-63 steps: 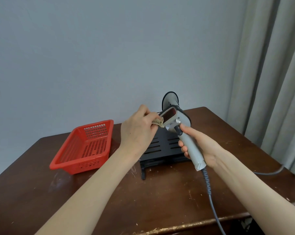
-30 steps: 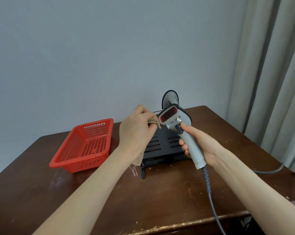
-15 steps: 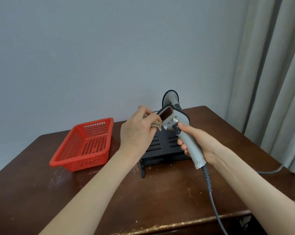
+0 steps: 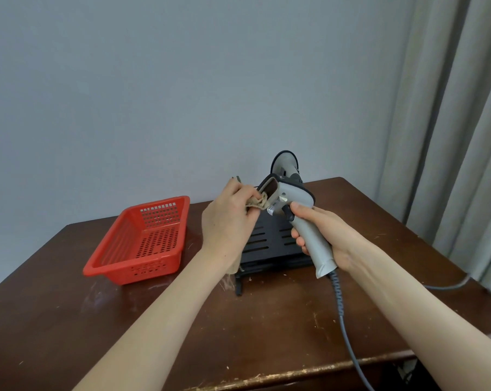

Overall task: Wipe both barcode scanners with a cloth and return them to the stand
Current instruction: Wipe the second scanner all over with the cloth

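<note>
Filling the upper half of the view, a plain grey wall (image 4: 182, 80) meets pale curtain folds (image 4: 464, 136) on the right. Below, a dark wooden table (image 4: 267, 334) runs from the wall to a chipped front edge near the person. Its right rear corner sits close to the curtain, and bare wood lies open between the two forearms.

A red slotted basket (image 4: 131, 273) sits on the left of the table, apart from the left forearm. A black slatted stand (image 4: 269, 241) sits mid-table near the wall, directly behind both hands. A second scanner (image 4: 285, 162) rises at the back of the stand, its rounded head showing above the held one.

The grey barcode scanner (image 4: 295, 196) is held in the air over the stand, window facing left. The right hand (image 4: 329, 232) is wrapped round its handle, forefinger by the trigger. Its grey cable (image 4: 341, 314) drops from the handle's base, crosses the table and passes over the front edge. Another cable (image 4: 442, 286) lies at the right, near the curtain.

The left hand (image 4: 227, 221) pinches a bunched tan cloth (image 4: 260, 204) against the rim of the scanner's window.
</note>
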Demonstrator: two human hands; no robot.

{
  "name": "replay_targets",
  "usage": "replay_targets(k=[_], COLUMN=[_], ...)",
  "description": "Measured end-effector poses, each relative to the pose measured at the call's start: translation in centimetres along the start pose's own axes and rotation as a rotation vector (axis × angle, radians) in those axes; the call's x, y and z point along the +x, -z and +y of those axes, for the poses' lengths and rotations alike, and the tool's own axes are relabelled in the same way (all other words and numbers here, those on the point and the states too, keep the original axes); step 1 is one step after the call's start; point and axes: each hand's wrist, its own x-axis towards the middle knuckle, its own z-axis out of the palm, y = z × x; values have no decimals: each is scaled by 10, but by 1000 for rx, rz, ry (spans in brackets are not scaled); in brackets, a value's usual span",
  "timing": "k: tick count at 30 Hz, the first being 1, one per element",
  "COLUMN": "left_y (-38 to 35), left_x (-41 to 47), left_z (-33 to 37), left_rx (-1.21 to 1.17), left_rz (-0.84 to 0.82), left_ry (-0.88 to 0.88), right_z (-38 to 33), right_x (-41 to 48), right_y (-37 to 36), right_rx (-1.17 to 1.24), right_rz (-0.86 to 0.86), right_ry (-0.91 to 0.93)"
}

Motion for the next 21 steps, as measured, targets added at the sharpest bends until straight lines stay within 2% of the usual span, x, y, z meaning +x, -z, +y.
replay_targets(k=[2,5,9,12,14,19,21], left_y=[1,8,20,19,16,30,35], left_x=[-2,4,11,10,6,0,-4], left_z=[-4,4,13,18,15,-11,-14], left_rx=[2,-165,-227,-145,-114,-190,-199], left_rz=[-18,100,243,196,177,210,189], left_ry=[55,170,105,-17,-27,171,194], right_z=[-1,1,5,6,6,1,-4], right_x=[-1,0,2,2,1,-1,-1], right_y=[1,-3,-7,-12,-13,-5,-3], right_rx=[-36,-50,-25,-11,-7,2,45], right_rz=[8,28,84,117,125,87,27], right_ry=[29,62,119,162,174,175,153])
